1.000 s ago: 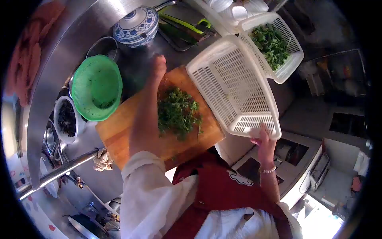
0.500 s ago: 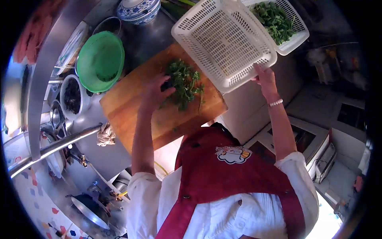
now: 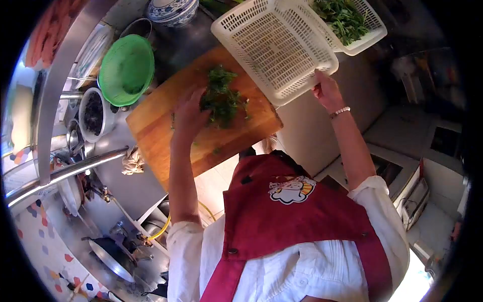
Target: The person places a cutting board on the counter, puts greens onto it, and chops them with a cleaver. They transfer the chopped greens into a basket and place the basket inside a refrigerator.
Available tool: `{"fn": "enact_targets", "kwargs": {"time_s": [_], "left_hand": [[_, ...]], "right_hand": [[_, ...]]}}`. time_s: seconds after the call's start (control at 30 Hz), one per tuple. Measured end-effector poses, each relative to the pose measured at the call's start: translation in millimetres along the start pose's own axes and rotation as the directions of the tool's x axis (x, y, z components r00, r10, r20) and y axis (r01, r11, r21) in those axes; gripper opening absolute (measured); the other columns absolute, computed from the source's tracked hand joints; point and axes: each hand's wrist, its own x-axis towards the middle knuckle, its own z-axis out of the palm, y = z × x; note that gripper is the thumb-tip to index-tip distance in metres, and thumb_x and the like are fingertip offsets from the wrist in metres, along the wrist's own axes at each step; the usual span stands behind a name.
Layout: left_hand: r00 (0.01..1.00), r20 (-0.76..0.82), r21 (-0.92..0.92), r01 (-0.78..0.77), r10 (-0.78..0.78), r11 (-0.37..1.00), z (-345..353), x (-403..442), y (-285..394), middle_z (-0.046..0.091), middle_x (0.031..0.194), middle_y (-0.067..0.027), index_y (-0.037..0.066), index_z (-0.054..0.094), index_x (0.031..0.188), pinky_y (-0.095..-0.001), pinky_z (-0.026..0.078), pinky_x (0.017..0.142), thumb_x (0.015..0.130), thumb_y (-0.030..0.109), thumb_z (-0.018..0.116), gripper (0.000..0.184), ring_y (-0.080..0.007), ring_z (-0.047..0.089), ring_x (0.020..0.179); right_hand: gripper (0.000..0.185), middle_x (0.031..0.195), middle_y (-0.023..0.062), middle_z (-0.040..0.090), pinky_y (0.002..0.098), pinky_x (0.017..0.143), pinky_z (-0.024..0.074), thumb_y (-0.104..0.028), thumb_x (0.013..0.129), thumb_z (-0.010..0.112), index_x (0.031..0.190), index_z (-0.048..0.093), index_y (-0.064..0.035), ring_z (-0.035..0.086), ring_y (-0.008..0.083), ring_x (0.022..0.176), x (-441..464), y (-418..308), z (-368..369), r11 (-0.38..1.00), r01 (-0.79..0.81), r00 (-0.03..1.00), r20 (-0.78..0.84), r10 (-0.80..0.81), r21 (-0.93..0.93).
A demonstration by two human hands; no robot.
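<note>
Left hand (image 3: 189,117) moved inward over board (image 3: 157,126) to herbs (image 3: 221,98), half-open — likely light, soft, best scooped low — right hand (image 3: 328,93) gripping basket (image 3: 279,50).

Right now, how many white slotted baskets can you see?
2: one gripped by the right hand, the other beside it on the right, holding leafy greens. The dark background could hide more.

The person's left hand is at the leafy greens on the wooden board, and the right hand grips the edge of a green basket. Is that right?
Not quite: the basket that the right hand grips is white, as the head view shows. The left hand is indeed at the leafy greens on the wooden board.
</note>
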Motion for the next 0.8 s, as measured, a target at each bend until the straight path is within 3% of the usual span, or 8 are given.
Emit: {"fn": "enact_targets", "kwargs": {"time_s": [0.13, 0.27, 0.33, 0.47, 0.53, 0.63, 0.73, 0.8], "left_hand": [[0.995, -0.041, -0.010, -0.089, 0.089, 0.996, 38.7, 46.3, 16.7, 0.049, 0.124, -0.0150, 0.010, 0.060, 0.109, -0.0430, 0.042, 0.092, 0.067, 0.005, 0.066, 0.043, -0.0345, 0.049, 0.111], [0.996, 0.008, 0.177, -0.094, 0.094, 0.980, 81.7, 55.3, -31.0, 0.055, 0.110, -0.0156, 0.008, 0.063, 0.098, -0.0436, 0.044, 0.086, 0.072, 0.000, 0.054, 0.028, -0.0353, 0.052, 0.103], [0.999, -0.029, 0.048, -0.031, 0.032, 0.998, 68.7, 51.2, -39.8, 0.058, 0.101, -0.0158, 0.007, 0.063, 0.091, -0.0439, 0.044, 0.082, 0.072, -0.003, 0.051, 0.024, -0.0351, 0.053, 0.097], [0.996, -0.092, 0.113, -0.001, 0.012, 0.994, 20.7, 29.7, -29.8, 0.058, 0.094, -0.0156, 0.006, 0.063, 0.086, -0.0439, 0.044, 0.079, 0.070, -0.003, 0.052, 0.021, -0.0341, 0.054, 0.093], [0.989, -0.145, 0.130, 0.006, 0.013, 0.991, 1.6, 16.5, -10.3, 0.059, 0.094, -0.0149, 0.006, 0.063, 0.085, -0.0442, 0.044, 0.080, 0.069, -0.002, 0.052, 0.020, -0.0336, 0.054, 0.093], [0.985, 0.002, 0.151, -0.172, 0.174, 0.973, 9.0, 1.6, -27.0, 0.059, 0.095, -0.0144, 0.006, 0.063, 0.092, -0.0441, 0.043, 0.084, 0.070, -0.002, 0.052, 0.026, -0.0338, 0.053, 0.097], [0.999, -0.026, 0.245, -0.033, 0.041, 0.969, -0.5, -21.6, 22.1, 0.060, 0.098, -0.0148, 0.005, 0.063, 0.101, -0.0453, 0.041, 0.089, 0.071, -0.003, 0.052, 0.033, -0.0343, 0.052, 0.103], [0.995, -0.103, 0.098, -0.006, 0.017, 0.995, -5.2, -20.6, 21.1, 0.061, 0.099, -0.0160, 0.005, 0.061, 0.107, -0.0445, 0.042, 0.088, 0.072, -0.003, 0.052, 0.037, -0.0346, 0.053, 0.101]], "right_hand": [[0.024, 0.059, 0.0041, 0.050, 0.0226, 0.038, 0.0317, -0.026, 0.087, 0.060, 0.079, 0.057, -0.0036, 0.041, 0.0098, 0.044, 1.3, 3.2, -0.4, 0.991, -0.034, 0.990, -0.131, 0.051, 0.126], [0.020, 0.065, 0.0046, 0.052, 0.0238, 0.043, 0.0352, -0.021, 0.087, 0.061, 0.078, 0.058, -0.0037, 0.044, 0.0109, 0.051, -2.1, 4.5, 2.4, 0.962, 0.028, 0.974, -0.224, 0.034, 0.272], [0.017, 0.068, 0.0049, 0.054, 0.0232, 0.048, 0.0389, -0.018, 0.086, 0.061, 0.079, 0.058, -0.0033, 0.047, 0.0111, 0.057, 0.0, 13.4, -9.9, 0.944, 0.088, 0.992, -0.113, -0.055, 0.317], [0.010, 0.072, 0.0055, 0.057, 0.0230, 0.054, 0.0410, -0.011, 0.086, 0.057, 0.080, 0.058, -0.0031, 0.051, 0.0122, 0.061, -9.7, 14.8, -12.4, 0.901, 0.112, 0.994, -0.062, -0.095, 0.419], [0.010, 0.073, 0.0054, 0.058, 0.0236, 0.054, 0.0412, -0.010, 0.086, 0.055, 0.079, 0.058, -0.0032, 0.052, 0.0128, 0.063, -14.5, 14.6, -20.6, 0.940, 0.093, 0.994, 0.025, -0.107, 0.330], [0.009, 0.074, 0.0050, 0.058, 0.0238, 0.054, 0.0415, -0.011, 0.086, 0.053, 0.082, 0.058, -0.0038, 0.054, 0.0133, 0.065, -7.1, 25.2, -16.9, 0.934, 0.118, 0.987, 0.060, -0.146, 0.337], [0.010, 0.075, 0.0046, 0.059, 0.0229, 0.054, 0.0411, -0.014, 0.086, 0.051, 0.089, 0.056, -0.0049, 0.055, 0.0129, 0.065, -16.3, 21.6, -11.7, 0.956, 0.112, 0.989, 0.059, -0.133, 0.271], [0.012, 0.076, 0.0052, 0.058, 0.0212, 0.053, 0.0394, -0.014, 0.087, 0.050, 0.095, 0.054, -0.0064, 0.055, 0.0125, 0.065, -30.8, 10.6, -4.8, 0.977, 0.086, 0.990, 0.095, -0.106, 0.194]]}}
